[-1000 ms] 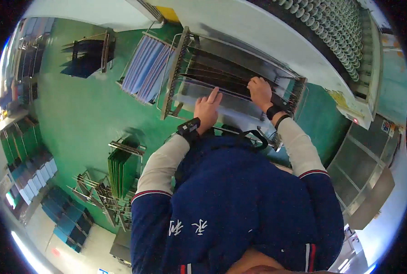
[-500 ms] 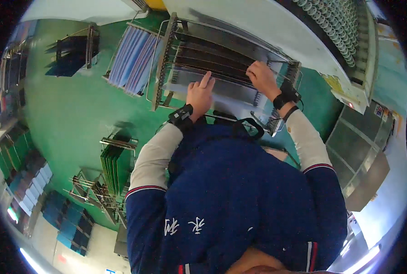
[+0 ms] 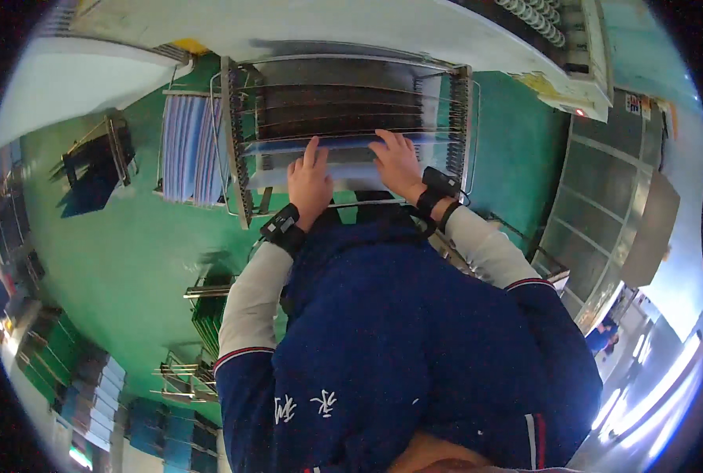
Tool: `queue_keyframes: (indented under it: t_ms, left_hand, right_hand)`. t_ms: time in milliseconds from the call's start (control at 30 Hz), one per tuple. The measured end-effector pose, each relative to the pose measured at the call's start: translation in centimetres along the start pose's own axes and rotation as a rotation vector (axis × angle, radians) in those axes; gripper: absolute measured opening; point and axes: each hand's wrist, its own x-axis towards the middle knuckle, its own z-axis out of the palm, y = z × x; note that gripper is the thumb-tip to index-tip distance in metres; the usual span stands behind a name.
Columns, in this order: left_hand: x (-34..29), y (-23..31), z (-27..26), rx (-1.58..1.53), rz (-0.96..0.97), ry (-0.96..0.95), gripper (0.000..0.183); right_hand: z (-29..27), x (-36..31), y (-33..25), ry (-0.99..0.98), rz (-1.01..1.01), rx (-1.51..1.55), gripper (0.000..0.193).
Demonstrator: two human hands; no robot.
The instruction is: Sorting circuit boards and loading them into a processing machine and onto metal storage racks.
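In the head view, both your hands are over the near side of a metal rack. Your left hand has its fingers stretched forward, the tips at the edge of a bluish panel. Your right hand is loosely bent, fingertips near that same edge further right. You leave a wide gap between them; whether either one pinches the panel, I cannot tell. The panel lies across the rack between its toothed ends, with dark panels behind it and a striped bundle just left on the green floor. If your hands pushed unevenly, the panel could skew and jam in the teeth. Fingertips pressing too far back might scuff the dark panels, and the wristband on your right arm could snag.
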Motion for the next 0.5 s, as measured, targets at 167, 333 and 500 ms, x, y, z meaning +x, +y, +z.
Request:
queue_keyframes:
  t_ms: [167,333,500]
  left_hand:
    - [-0.1,-0.4,-0.2,-0.011,0.019,-0.023,0.059]
    - [-0.2,-0.3,-0.5,-0.011,0.01,-0.05,0.06]
    - [-0.4,-0.5,0.1,-0.003,-0.017,0.018,0.054]
  right_hand:
    - [0.0,0.2,-0.2,0.019,0.028,0.005,0.029]
    - [-0.3,0.8,0.2,-0.031,0.031,0.051,0.029]
    - [-1.8,3.7,0.5,0.02,-0.009,0.046,0.029]
